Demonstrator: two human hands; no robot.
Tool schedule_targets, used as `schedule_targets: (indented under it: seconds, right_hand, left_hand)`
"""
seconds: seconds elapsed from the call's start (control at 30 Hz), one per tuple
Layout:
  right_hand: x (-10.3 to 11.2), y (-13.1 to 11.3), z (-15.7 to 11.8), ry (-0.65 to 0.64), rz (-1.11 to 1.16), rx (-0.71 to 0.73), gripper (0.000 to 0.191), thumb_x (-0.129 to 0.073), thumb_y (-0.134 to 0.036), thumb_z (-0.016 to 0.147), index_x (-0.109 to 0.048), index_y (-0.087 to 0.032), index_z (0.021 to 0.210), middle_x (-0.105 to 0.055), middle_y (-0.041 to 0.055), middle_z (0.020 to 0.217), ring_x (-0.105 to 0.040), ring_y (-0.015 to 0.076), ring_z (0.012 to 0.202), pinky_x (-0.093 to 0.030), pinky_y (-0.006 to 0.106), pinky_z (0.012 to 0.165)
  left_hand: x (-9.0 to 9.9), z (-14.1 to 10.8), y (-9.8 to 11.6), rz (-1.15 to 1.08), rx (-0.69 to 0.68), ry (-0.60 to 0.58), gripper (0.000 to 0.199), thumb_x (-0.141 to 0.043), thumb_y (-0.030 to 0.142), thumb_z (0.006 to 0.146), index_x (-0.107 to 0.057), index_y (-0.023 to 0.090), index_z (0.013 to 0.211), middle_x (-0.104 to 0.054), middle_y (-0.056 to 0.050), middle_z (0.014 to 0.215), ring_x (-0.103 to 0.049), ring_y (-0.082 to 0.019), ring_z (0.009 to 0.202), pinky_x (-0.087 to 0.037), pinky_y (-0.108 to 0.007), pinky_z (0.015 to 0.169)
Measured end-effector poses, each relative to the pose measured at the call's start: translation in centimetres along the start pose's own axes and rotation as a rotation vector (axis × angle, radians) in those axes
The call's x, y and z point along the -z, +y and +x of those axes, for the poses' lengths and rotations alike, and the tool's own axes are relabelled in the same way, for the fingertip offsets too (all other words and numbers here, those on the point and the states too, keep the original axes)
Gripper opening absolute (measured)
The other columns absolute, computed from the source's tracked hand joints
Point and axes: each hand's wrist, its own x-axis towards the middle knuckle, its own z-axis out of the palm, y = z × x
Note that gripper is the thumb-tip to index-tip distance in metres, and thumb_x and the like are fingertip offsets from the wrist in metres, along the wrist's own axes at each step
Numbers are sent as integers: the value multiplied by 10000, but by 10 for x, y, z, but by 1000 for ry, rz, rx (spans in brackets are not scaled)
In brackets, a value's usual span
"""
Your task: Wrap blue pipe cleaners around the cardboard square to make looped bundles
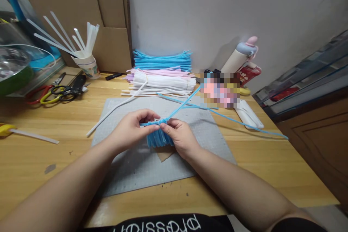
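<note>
Both hands meet over a grey cutting mat [127,174]. Between them is a row of blue pipe cleaner loops [157,139], bound along the top by twisted blue stems. My left hand [138,127] pinches the left end of the row with thumb and fingers. My right hand [181,136] is closed on the right end, its thumb near the left thumb. A long blue pipe cleaner [181,107] runs up and right from the row. Below the loops, a piece of brown cardboard [164,155] shows partly; its upper part is hidden.
Behind the mat lie bundles of white [165,81] and blue pipe cleaners [163,59]. A cup of white sticks [88,66] and scissors [58,92] are at the left. A bottle [239,58] and a white case [248,114] stand or lie at the right.
</note>
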Motion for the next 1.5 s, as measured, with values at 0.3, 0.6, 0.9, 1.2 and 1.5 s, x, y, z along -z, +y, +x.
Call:
schedule_targets:
  seconds: [0.3,0.6,0.9,1.2,1.5]
  right_hand:
    - [-1,4,-1,-96,-25,-44,288,-772,-373,657,-647,-175,824,-690,-4,732,-615,129,645,-490,269,654]
    - [3,9,-1,-95,-362,116,160,-665,-313,767,-674,-185,862,-709,32,855,-638,176,799,-488,307,737]
    - [7,-7,-15,82,-647,483,313,-479,-366,916,-595,-204,674,-599,14,647,-553,154,636,-440,308,655]
    - [12,-18,-4,-141,-877,616,196,-588,-355,864,-663,-235,1000,-695,48,1009,-618,214,971,-388,387,959]
    - [6,-19,-3,2,-179,232,219,-651,-404,802,-617,-188,808,-671,15,667,-628,151,617,-460,270,562]
  left_hand:
    - [3,3,-2,-117,140,91,354,-705,441,705,-718,146,901,-740,-62,887,-658,-223,825,-507,-306,742]
    - [5,1,0,130,13,111,303,-724,431,690,-759,180,855,-738,-73,911,-649,-237,884,-495,-316,779]
    - [7,-4,5,45,125,-49,308,-644,449,740,-724,157,798,-716,-39,771,-628,-194,720,-471,-280,649]
    - [10,-3,11,389,-204,-50,165,-621,347,794,-708,208,786,-712,-26,753,-620,-188,736,-413,-326,795]
    - [1,-11,13,212,-193,605,587,-719,350,718,-480,267,1247,-517,-74,1324,-452,-264,1229,-295,-408,1048]
